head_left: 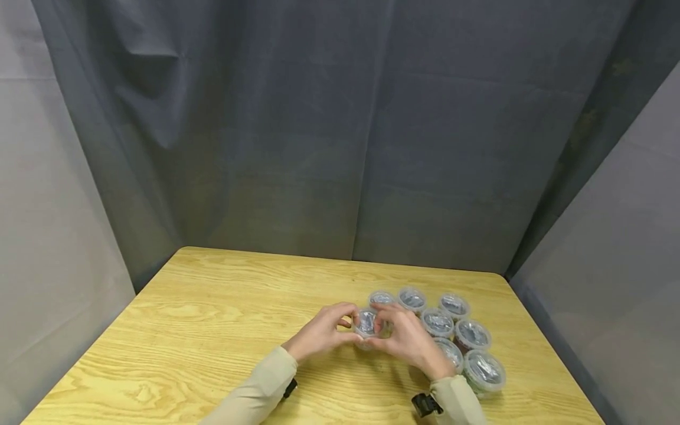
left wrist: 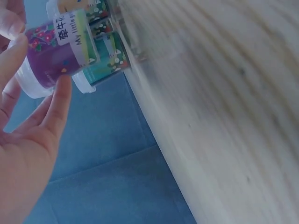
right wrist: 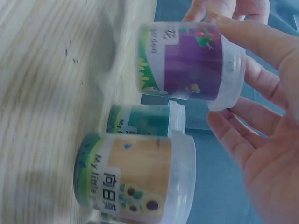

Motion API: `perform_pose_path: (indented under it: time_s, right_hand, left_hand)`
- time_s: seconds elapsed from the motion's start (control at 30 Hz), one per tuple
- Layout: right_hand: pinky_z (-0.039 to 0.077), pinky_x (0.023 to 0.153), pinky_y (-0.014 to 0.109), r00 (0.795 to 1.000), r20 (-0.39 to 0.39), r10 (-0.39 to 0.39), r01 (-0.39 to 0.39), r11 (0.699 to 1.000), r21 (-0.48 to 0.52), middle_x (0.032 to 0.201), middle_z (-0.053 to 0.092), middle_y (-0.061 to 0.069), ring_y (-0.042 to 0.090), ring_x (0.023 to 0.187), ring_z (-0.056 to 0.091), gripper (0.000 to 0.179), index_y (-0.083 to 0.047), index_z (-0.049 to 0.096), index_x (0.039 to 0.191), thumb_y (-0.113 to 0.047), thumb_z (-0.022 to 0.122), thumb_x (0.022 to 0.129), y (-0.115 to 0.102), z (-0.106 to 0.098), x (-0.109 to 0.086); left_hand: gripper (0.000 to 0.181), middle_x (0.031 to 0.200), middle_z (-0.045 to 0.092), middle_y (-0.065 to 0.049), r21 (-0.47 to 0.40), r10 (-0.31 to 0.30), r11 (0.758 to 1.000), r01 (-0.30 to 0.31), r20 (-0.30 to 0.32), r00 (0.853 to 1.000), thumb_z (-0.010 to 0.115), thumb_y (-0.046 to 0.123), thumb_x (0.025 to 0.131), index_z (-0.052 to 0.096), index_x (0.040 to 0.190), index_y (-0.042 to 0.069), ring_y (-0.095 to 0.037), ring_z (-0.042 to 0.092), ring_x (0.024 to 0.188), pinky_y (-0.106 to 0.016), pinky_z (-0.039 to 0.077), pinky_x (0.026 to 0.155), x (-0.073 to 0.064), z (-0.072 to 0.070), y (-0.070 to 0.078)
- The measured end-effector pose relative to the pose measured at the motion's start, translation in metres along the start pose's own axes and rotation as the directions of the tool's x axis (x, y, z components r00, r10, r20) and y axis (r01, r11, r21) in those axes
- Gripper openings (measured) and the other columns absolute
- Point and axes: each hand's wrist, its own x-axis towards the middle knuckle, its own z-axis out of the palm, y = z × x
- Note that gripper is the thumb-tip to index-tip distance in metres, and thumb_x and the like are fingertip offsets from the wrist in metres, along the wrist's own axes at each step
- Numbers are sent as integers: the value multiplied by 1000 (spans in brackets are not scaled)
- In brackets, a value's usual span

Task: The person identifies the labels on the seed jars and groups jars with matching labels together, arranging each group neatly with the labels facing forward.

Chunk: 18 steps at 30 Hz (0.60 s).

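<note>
Between both hands is a small clear plastic cup [head_left: 366,323] with a translucent lid and a purple printed label. My left hand [head_left: 325,332] holds its left side with thumb and fingers. From the right, my right hand [head_left: 408,337] grips it around the lid. In the right wrist view the purple cup [right wrist: 191,60] looks slightly raised off the table. Near it stand a teal-labelled cup [right wrist: 145,119] and an orange-labelled cup [right wrist: 135,179] with sunflower pictures. The left wrist view shows the left fingers [left wrist: 60,100] against the purple cup's side.
Several more lidded cups [head_left: 473,334] stand grouped on the right part of the wooden table [head_left: 212,330], close to the right hand and forearm. A dark grey curtain [head_left: 297,147] hangs behind the table, with light panels [head_left: 48,206] at both sides.
</note>
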Motion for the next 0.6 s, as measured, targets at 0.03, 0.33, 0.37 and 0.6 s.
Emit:
perform_pose_path:
  time_s: [0.03,0.33,0.37,0.6]
  right_hand:
    - [54,78,35,1000,-14,-10,10,1000,2,131,64,13,31,118,61,31,-25,55,70,-28,86,74,-1,1,1]
    - [39,51,18,997,-75,17,-10,996,87,135,58,24,-1,46,35,23,-19,58,81,-20,81,81,-11,11,6]
    - [39,51,18,996,-88,11,-2,995,98,135,57,25,-2,46,33,22,-18,58,82,-18,80,82,-11,12,7]
    - [40,53,18,976,-212,-46,64,995,79,114,70,17,-3,51,40,18,-17,57,88,-19,75,86,-12,24,12]
  left_hand:
    - [24,98,59,9,-3,-1,1000,1,-3,1000,76,26,85,55,95,20,-10,61,105,-23,54,91,0,-1,-1]
    - [23,104,61,3,0,14,1000,-14,-91,996,76,19,85,55,94,16,-16,61,108,-27,57,90,-3,-14,0]
    - [23,105,61,3,-4,11,1000,-12,-108,994,76,19,85,56,95,16,-17,61,108,-29,57,89,-3,-15,0]
    - [27,113,64,2,-19,-16,1000,12,-202,979,75,22,86,61,108,16,-19,62,107,-35,59,87,-5,-18,1]
